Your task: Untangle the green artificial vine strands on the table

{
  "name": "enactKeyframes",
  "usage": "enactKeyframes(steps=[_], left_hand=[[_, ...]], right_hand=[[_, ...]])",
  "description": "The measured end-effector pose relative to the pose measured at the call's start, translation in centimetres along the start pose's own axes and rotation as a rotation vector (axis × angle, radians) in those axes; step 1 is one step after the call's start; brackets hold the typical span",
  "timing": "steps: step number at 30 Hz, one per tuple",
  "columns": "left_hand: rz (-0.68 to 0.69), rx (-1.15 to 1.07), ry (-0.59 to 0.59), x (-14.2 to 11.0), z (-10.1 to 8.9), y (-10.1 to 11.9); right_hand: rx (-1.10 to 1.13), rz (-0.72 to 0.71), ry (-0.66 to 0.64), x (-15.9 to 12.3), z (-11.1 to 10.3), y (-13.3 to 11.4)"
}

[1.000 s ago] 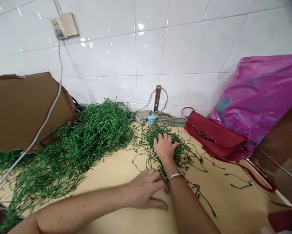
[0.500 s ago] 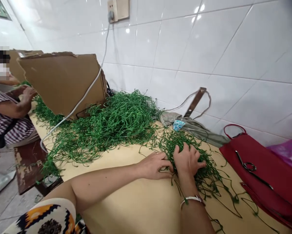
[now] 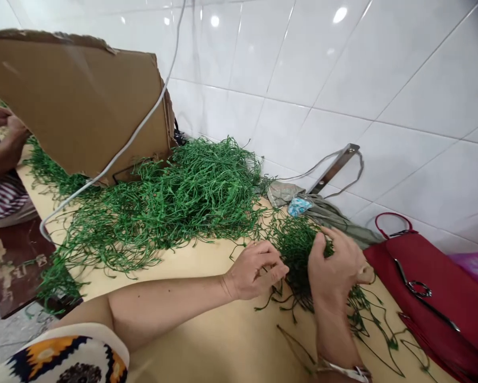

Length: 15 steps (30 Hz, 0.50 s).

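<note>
A small pile of thin green stems with little knobby tips (image 3: 296,247) lies on the pale yellow tabletop (image 3: 231,330); the stems look artificial. My left hand (image 3: 257,270) is at the pile's near left edge, fingers loosely bent with a gap inside the curl and no stem visible in them. Over the right side of the pile, my right hand (image 3: 338,266) has its thumb and fingers apart. It hides part of the stems. A few loose stems trail below both hands. A much larger heap of the same stems (image 3: 207,191) lies behind, to the left.
A torn cardboard sheet (image 3: 87,106) stands at the back left, crossed by a grey cable (image 3: 139,125). A metal bracket (image 3: 334,167) and grey cloth (image 3: 338,213) sit by the tiled wall. On the right lies a red bag (image 3: 442,298). A co-worker's arm (image 3: 5,143) shows far left.
My right hand has lifted and shifted right over the small pile. My left hand has curled up more at its edge. The view has turned slightly right.
</note>
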<state>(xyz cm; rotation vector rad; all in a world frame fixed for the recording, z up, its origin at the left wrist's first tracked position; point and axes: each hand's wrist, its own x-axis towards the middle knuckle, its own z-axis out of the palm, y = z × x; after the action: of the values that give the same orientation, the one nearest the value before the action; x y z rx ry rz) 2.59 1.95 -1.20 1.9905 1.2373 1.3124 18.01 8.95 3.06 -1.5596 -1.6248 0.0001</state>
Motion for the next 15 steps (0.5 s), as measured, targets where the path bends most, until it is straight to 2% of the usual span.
enactKeyframes(steps=[3, 4, 7, 9, 12, 15], left_hand=[[-0.057, -0.070, 0.001, 0.4, 0.4, -0.4], [-0.075, -0.090, 0.008, 0.5, 0.5, -0.6], [-0.140, -0.133, -0.028, 0.7, 1.4, -1.4], [-0.192, -0.157, -0.083, 0.8, 2.2, -2.0], [-0.210, -0.132, -0.116, 0.9, 3.2, -2.5], [-0.174, -0.088, -0.125, 0.9, 3.1, -2.4]], right_hand=[[0.198, -0.183, -0.061, 1.3, -1.0, -3.5], [0.287, -0.212, -0.127, 1.5, -0.9, -5.0], [0.453, -0.228, -0.467, 1.5, 0.6, -9.7], [0.356, -0.249, -0.616, 1.1, 2.1, -12.4], [0.253, -0.314, -0.611, 1.0, 3.6, -15.1], [0.511, -0.322, -0.461, 1.8, 2.4, -16.0]])
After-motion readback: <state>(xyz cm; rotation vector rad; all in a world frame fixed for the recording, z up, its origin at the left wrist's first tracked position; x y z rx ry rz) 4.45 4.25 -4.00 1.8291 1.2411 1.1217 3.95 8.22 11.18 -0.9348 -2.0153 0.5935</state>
